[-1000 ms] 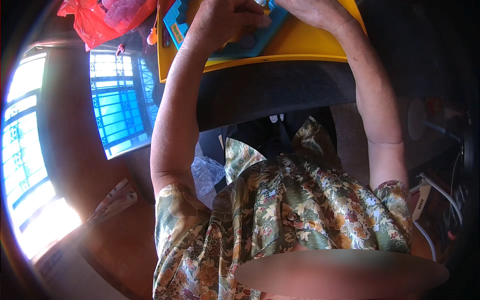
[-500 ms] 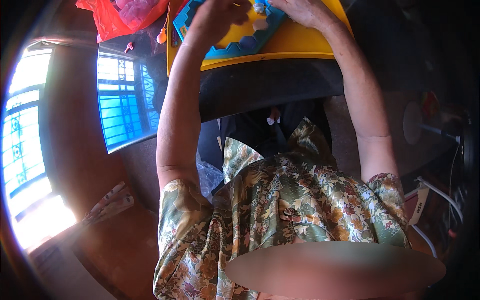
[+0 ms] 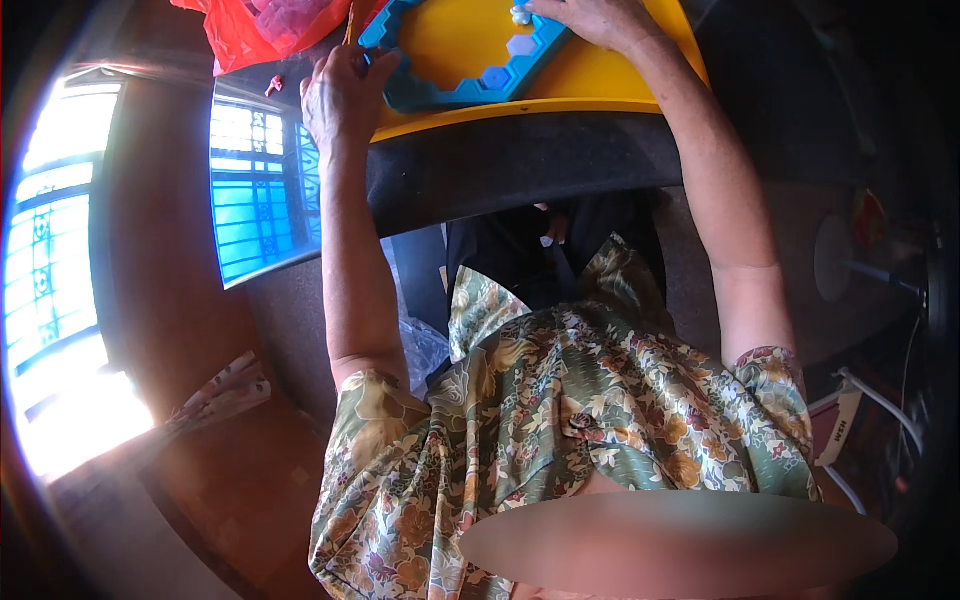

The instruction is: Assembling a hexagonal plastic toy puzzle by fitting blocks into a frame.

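A blue notched game frame [image 3: 465, 97] lies on a yellow board [image 3: 600, 85] at the top of the head view. Two hexagonal tiles, one blue [image 3: 495, 77] and one pale [image 3: 521, 45], sit along its inner edge. Beside them stands a small white figure [image 3: 520, 15]. My right hand [image 3: 605, 22] rests at the frame's right side, fingers closed on its rim near the figure. At the board's left edge, my left hand [image 3: 345, 100] has its fingers curled together around something dark and mostly hidden, close to the frame.
A red plastic bag [image 3: 285, 35] with pinkish contents lies on the glossy dark tabletop at upper left. Near it is a small red piece [image 3: 274, 86]. The table's dark front edge [image 3: 520, 165] curves in front of me. A bright window [image 3: 50, 240] is at far left.
My left hand has moved left and toward me, from over the frame to the board's left edge. The right hand stays by the frame. The whole view has shifted slightly.
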{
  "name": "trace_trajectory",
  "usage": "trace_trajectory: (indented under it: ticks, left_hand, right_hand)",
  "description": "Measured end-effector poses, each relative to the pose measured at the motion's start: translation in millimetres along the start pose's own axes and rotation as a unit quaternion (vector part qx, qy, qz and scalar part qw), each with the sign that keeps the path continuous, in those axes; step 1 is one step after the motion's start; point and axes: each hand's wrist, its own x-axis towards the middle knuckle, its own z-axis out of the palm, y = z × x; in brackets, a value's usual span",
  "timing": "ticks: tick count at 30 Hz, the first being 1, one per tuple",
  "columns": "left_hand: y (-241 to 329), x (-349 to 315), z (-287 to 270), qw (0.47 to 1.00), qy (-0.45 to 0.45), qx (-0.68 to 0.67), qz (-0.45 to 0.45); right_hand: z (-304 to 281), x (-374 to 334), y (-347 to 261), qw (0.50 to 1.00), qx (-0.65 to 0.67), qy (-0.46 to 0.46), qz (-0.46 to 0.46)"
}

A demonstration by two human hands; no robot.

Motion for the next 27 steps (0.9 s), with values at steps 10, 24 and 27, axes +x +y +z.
trace_trajectory:
  ticks: [10, 24, 27]
  left_hand:
    - [20, 7, 4, 0.996, -0.031, 0.074, -0.028]
    - [109, -13, -29, 0.973, 0.098, 0.095, 0.184]
    - [91, 8, -1, 0.931, -0.143, -0.175, 0.287]
  right_hand:
    - [8, 1, 7, 0.998, 0.054, 0.014, 0.017]
    - [10, 3, 7, 1.000, -0.017, 0.022, 0.011]
    - [10, 3, 1, 1.000, -0.011, 0.022, -0.008]
